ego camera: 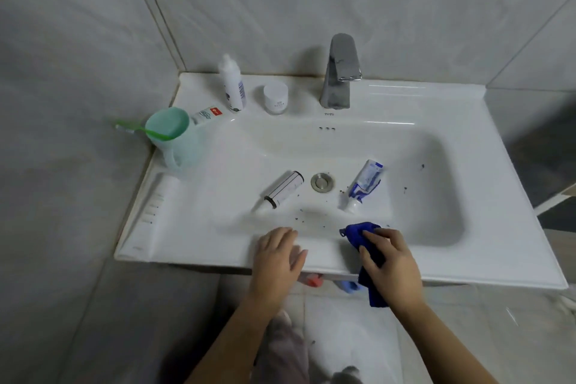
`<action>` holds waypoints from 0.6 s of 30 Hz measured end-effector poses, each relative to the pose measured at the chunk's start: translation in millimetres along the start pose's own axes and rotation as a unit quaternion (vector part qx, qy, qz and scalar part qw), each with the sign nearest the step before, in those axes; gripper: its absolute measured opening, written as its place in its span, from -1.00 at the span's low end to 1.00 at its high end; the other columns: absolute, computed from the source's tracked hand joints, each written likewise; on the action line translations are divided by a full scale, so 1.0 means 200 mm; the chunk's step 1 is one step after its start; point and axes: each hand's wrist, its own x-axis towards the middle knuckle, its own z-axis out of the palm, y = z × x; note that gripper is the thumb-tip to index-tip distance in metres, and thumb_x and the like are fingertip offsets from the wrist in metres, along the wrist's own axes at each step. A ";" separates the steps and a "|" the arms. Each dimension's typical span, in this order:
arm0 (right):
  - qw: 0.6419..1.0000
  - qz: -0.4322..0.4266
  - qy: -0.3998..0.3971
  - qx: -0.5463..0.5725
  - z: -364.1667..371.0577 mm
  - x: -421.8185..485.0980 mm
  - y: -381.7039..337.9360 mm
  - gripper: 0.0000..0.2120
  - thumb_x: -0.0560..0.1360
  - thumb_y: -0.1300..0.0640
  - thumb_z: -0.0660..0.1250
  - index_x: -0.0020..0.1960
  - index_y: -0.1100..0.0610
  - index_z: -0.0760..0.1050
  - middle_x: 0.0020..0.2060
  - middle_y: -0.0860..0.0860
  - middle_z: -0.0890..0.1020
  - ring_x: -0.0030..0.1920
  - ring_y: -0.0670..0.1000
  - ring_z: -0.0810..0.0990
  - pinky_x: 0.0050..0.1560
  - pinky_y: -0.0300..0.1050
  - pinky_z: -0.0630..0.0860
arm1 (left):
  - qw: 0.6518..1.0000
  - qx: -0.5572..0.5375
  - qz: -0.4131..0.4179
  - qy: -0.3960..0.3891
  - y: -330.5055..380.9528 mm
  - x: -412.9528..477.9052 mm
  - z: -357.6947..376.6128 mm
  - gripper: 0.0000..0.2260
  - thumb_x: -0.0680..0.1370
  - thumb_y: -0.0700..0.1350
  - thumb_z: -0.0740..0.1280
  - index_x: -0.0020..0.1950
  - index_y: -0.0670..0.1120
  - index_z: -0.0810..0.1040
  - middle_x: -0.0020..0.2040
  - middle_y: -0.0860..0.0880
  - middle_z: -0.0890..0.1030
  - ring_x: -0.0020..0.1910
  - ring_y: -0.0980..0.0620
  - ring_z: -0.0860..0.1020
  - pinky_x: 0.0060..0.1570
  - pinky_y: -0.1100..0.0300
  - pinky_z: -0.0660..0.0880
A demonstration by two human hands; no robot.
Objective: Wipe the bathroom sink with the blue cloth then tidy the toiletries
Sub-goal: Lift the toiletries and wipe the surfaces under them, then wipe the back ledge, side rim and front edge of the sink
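Observation:
The white sink (pixel 420 121) has dark specks scattered over its basin. My right hand (pixel 389 262) grips the blue cloth (pixel 357 232) at the front rim, part of the cloth hanging below the edge. My left hand (pixel 277 256) rests flat on the front rim, fingers apart and holding nothing. A white and silver tube (pixel 282 190) lies in the basin left of the drain (pixel 322 181). A blue and white toothpaste tube (pixel 363 185) lies to the drain's right.
A green cup (pixel 174 137) with a green toothbrush (pixel 137 129) stands on the left ledge. Behind it are a small tube (pixel 207 115), a white bottle (pixel 232 84) and a white jar (pixel 276 98). The chrome faucet (pixel 339 72) rises at the back, against tiled walls.

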 end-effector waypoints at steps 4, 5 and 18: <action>0.994 -0.030 0.050 -0.089 0.12 -0.05 0.02 -0.76 0.42 0.13 0.29 0.01 0.21 0.60 -0.03 0.16 0.60 -0.24 0.24 0.53 -0.40 -0.05 0.51 | 0.997 0.073 0.000 -0.011 0.02 -0.05 0.08 -0.69 0.47 0.02 0.21 0.03 -0.12 0.61 0.03 -0.06 0.61 0.06 -0.02 0.46 0.13 0.01 0.33; 0.993 -0.059 0.048 -0.095 0.15 -0.03 -0.01 -0.72 0.42 0.08 0.22 -0.01 0.19 0.60 -0.06 0.16 0.61 -0.30 0.22 0.51 -0.48 -0.06 0.48 | 0.997 0.079 -0.004 -0.007 0.02 -0.05 0.09 -0.70 0.48 0.01 0.20 0.02 -0.12 0.61 0.03 -0.06 0.61 0.05 -0.03 0.47 0.12 0.00 0.34; 0.975 0.058 0.192 -0.095 -0.35 0.02 0.66 -0.77 0.43 0.21 0.37 0.09 0.19 0.60 0.06 0.20 0.56 -0.08 0.29 0.52 -0.16 0.04 0.50 | 0.996 0.038 0.073 -0.037 0.51 0.03 0.34 -0.63 0.44 -0.03 0.15 0.09 -0.20 0.56 0.12 -0.15 0.57 0.22 -0.09 0.35 0.24 -0.08 0.26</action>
